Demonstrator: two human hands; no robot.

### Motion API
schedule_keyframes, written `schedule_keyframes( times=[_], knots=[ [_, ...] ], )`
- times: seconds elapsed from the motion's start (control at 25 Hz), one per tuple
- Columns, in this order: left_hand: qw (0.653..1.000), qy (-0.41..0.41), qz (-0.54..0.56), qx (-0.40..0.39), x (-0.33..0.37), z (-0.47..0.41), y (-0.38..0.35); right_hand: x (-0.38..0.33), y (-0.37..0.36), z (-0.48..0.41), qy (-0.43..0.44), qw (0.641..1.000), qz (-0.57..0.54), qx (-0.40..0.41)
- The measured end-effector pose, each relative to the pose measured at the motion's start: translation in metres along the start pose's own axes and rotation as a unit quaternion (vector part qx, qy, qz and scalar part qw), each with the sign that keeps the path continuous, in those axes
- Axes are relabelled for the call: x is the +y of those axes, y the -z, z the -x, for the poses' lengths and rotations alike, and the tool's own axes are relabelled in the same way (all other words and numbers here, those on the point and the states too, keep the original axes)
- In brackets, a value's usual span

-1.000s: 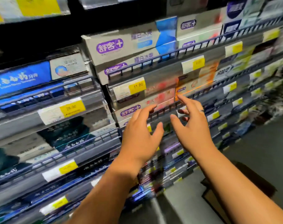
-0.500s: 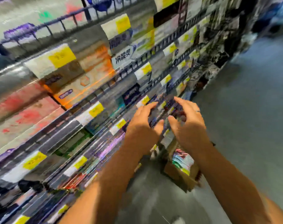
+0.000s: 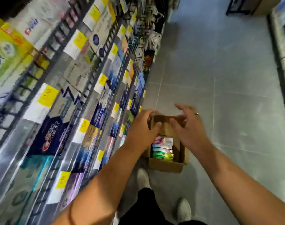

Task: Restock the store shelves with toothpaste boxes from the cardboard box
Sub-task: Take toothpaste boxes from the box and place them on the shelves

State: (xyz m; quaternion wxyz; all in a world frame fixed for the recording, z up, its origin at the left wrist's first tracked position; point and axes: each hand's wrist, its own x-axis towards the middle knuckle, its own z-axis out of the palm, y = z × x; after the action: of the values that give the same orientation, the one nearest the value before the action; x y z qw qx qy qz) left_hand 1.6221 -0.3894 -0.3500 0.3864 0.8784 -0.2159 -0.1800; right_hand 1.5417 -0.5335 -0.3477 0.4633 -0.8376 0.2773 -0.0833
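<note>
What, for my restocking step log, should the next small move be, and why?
Probably lower both hands into the cardboard box and take a toothpaste box: left hand and right hand are open and empty above it, with boxes stacked inside.

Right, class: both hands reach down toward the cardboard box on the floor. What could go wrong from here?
The cardboard box sits close to the left shoe, so a step could kick it or trip. Its far flap stands up between the left hand and right hand and may snag the reach for the toothpaste boxes.
</note>
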Motion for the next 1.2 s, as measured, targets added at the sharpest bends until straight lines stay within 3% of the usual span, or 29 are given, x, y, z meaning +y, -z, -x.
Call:
schedule_keyframes(
  times=[0.28, 0.68, 1.2],
  knots=[
    [0.994, 0.021, -0.041, -0.104, -0.080, -0.086, -0.056, 0.088, -0.056, -0.054, -0.047, 0.999, 0.002, 0.020],
    [0.979, 0.057, -0.123, -0.149, -0.238, -0.142, -0.216, 0.307, -0.163, -0.106, -0.113, 0.976, 0.165, -0.086],
    [0.915, -0.003, -0.294, -0.276, -0.472, -0.192, -0.415, 0.585, -0.330, -0.163, -0.068, 0.946, 0.277, -0.156]
  ],
)
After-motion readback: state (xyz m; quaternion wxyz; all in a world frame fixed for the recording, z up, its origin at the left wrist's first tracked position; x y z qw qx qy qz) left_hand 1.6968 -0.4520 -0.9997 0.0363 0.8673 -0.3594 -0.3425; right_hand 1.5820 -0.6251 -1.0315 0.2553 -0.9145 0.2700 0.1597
